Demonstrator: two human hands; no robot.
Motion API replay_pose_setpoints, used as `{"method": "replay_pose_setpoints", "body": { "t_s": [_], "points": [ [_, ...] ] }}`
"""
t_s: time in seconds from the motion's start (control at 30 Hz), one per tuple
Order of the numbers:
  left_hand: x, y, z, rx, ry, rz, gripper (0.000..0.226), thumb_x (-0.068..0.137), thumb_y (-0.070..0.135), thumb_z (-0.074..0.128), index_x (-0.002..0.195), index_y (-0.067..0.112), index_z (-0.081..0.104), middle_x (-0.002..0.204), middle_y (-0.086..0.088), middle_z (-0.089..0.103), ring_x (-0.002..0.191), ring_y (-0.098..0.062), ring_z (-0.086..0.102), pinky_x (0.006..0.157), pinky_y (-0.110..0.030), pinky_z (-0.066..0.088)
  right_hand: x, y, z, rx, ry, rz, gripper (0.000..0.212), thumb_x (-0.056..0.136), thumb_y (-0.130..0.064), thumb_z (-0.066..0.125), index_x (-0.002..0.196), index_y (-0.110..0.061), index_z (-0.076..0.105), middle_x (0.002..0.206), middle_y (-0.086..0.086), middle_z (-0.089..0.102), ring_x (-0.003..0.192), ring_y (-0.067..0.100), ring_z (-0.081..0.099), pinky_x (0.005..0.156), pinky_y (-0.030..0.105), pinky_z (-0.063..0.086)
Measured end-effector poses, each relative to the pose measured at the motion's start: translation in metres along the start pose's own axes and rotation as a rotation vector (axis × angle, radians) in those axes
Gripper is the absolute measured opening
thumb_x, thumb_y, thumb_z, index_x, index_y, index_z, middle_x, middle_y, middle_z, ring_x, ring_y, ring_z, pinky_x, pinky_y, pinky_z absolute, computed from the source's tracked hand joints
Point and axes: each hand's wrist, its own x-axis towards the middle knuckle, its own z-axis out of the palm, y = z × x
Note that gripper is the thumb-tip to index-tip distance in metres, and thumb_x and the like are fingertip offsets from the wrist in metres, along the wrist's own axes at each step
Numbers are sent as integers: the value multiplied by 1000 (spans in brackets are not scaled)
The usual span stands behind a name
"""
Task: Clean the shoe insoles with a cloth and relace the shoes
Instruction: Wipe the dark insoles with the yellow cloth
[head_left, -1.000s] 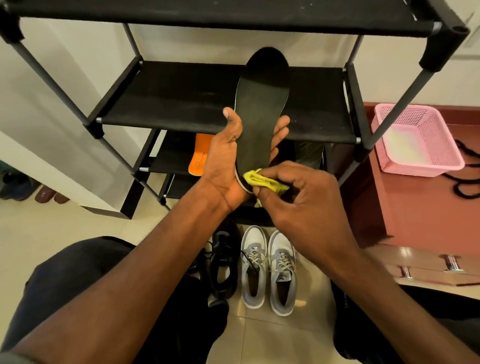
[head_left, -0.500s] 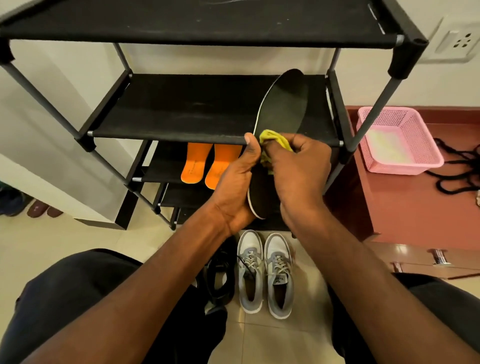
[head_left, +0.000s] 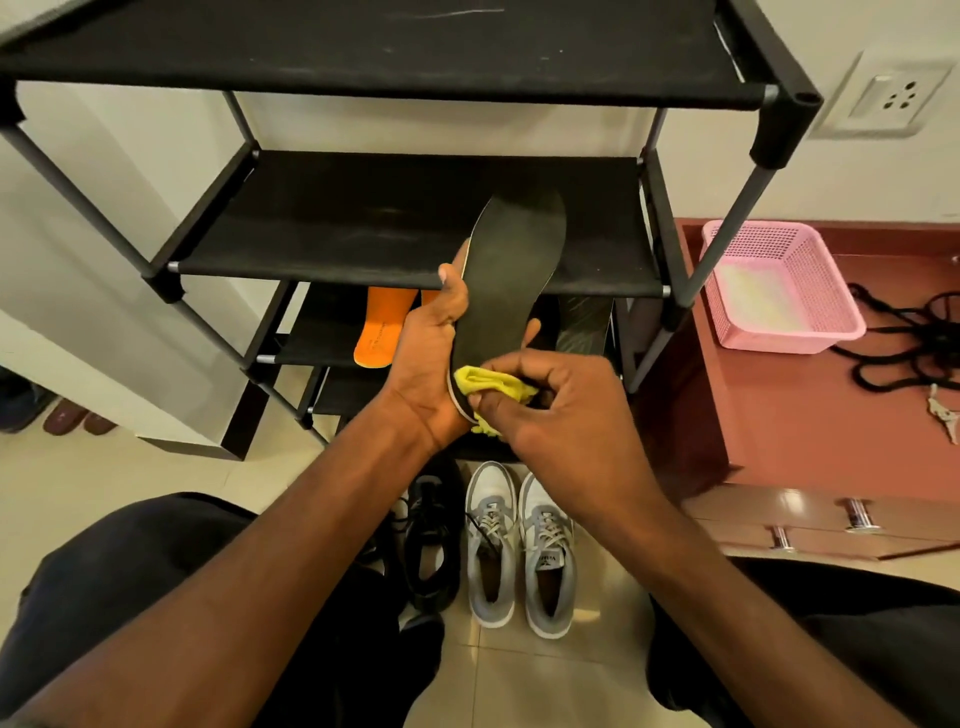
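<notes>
No readable text on anything

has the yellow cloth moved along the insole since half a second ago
Yes. The yellow cloth has slid down the black insole to its heel end, in the right hand.

Black fabric-shelved metal shoe rack against wall. Pink perforated plastic basket on reddish-brown wooden cabinet. White wall socket above.

Tiled floor: grey sneakers at 6 o'clock, black shoe just left. Black rack: orange insoles on its lower shelf.
</notes>
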Motion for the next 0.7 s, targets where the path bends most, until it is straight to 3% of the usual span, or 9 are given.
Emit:
{"method": "replay_pose_setpoints", "body": {
  "t_s": [0.2,0.4,0.57,0.7],
  "points": [
    [-9,-16,15,98,-42,-29,55,109,48,35,158,23,41,149,-17,56,124,-30,64,101,-44,56,27,-1,4,115,337,111,9,86,-17,79,89,-24,83,74,-8,76,71,10,74,67,33,62],
    [-16,-34,16,351,-169,60,41,111,35,41,151,40,47,153,-2,53,143,-28,49,116,-57,40,80,11,-33,152,553,127,5,87,-26,84,91,-25,81,79,-6,77,78,12,75,75,39,65],
    [-19,-12,22,235,-61,-84,43,102,14,57,144,6,49,131,-27,64,109,-35,68,95,-50,57,79,20,-42,143,416,95,11,89,-21,83,99,-19,82,85,-3,78,78,12,75,70,29,60],
    [-16,-3,28,174,-5,-177,58,105,38,54,140,-7,52,118,-28,61,103,-37,64,99,-50,53,55,17,-25,15,205,-24,9,92,-20,78,97,-27,81,85,-7,78,82,13,75,79,46,63]
  ]
}}
